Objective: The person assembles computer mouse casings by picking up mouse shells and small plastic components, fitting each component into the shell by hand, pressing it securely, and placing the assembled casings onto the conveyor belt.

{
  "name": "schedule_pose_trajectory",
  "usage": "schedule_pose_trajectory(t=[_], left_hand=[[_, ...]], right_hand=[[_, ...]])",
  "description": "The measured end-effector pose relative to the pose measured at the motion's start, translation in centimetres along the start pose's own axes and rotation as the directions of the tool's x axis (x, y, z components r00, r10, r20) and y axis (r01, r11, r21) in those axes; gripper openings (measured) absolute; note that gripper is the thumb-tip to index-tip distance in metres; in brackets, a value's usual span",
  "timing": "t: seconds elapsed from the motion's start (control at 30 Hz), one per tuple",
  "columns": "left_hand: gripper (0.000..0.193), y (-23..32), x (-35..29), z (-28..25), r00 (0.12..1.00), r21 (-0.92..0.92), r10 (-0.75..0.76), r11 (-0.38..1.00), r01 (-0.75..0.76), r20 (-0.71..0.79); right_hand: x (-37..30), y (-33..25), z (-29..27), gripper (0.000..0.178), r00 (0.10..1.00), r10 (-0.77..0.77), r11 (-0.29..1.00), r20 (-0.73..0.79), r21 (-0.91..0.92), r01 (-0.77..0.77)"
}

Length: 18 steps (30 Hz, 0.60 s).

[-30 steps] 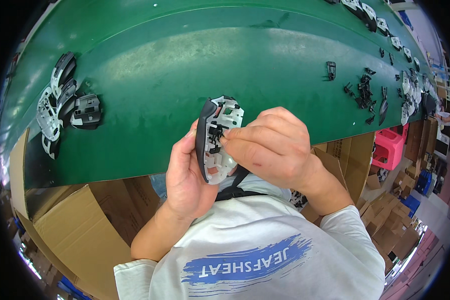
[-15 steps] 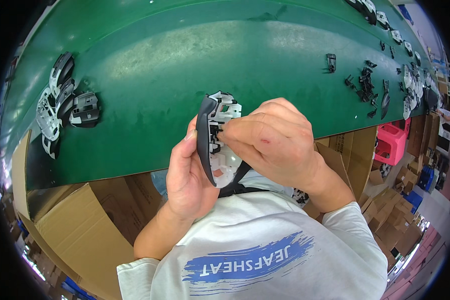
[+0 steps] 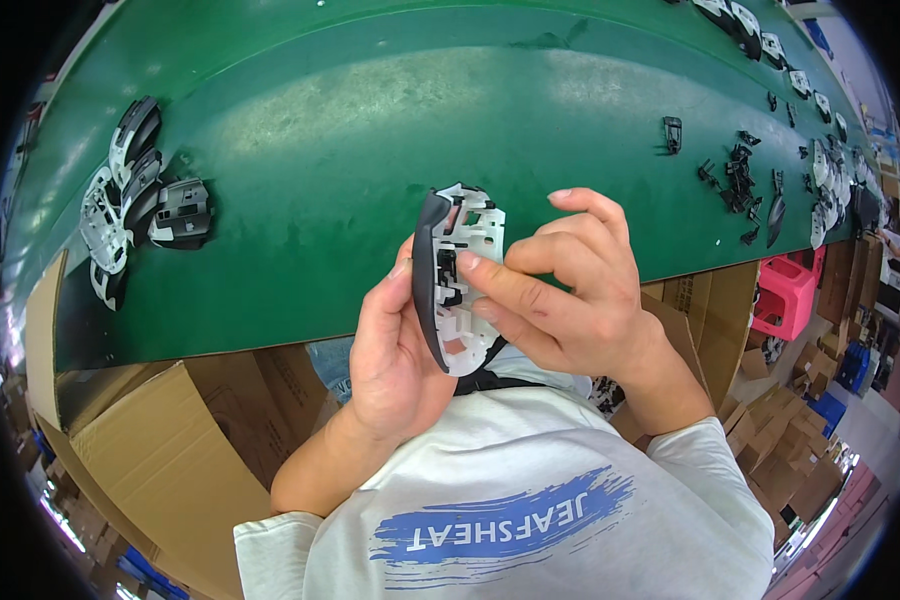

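Note:
My left hand (image 3: pixel 395 355) holds a black-and-white plastic mouse shell (image 3: pixel 485 330) on edge in front of my body. The thumb lies along its black outer side, and the other fingers are mostly hidden behind it. The white ribbed inside faces right. A small black part (image 3: pixel 448 278) sits within the white frame, near its middle. My right hand (image 3: pixel 580 290) reaches in from the right. One fingertip touches the shell beside the black part; the other fingers are spread apart, with nothing visible between them.
Several similar shells (image 3: pixel 180 215) lie on the green table (image 3: pixel 320 200) at left. At right are a single black part (image 3: pixel 673 135), a pile of small black parts (image 3: pixel 738 180) and more shells (image 3: pixel 830 190). Open cardboard boxes (image 3: pixel 160 440) and a pink stool (image 3: pixel 785 300) stand below the table edge.
My right hand's fingers have spread from a closed pinch, leaving one fingertip against the shell's inside. The shell and left hand appear slightly farther right in view.

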<state>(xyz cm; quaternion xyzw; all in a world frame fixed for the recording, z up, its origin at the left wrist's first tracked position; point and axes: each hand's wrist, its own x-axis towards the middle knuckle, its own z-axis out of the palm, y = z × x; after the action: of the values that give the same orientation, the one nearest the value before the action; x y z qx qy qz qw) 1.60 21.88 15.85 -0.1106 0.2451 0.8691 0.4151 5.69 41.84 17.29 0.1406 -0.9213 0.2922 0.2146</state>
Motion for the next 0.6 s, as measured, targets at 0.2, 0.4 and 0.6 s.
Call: schedule_pose_trajectory(t=[0.2, 0.4, 0.6], left_hand=[[0.054, -0.1, 0.4, -1.1, 0.997, -0.153, 0.032, 0.988, -0.022, 0.064], [0.056, 0.0, 0.5, 0.1, 1.0, -0.111, 0.03, 0.993, -0.029, 0.0], [0.058, 0.2, 0.6, -0.6, 0.999, 0.103, -0.025, 0.994, 0.027, -0.021]], right_hand=[[-0.2, -1.3, -0.1, 0.044, 0.997, 0.043, 0.999, 0.058, -0.021, -0.042], [-0.5, -1.3, -0.5, 0.041, 0.993, 0.1, 0.993, 0.062, 0.05, -0.103], [-1.0, -2.4, -0.2, 0.038, 0.988, 0.11, 0.974, 0.113, 0.188, -0.13]])
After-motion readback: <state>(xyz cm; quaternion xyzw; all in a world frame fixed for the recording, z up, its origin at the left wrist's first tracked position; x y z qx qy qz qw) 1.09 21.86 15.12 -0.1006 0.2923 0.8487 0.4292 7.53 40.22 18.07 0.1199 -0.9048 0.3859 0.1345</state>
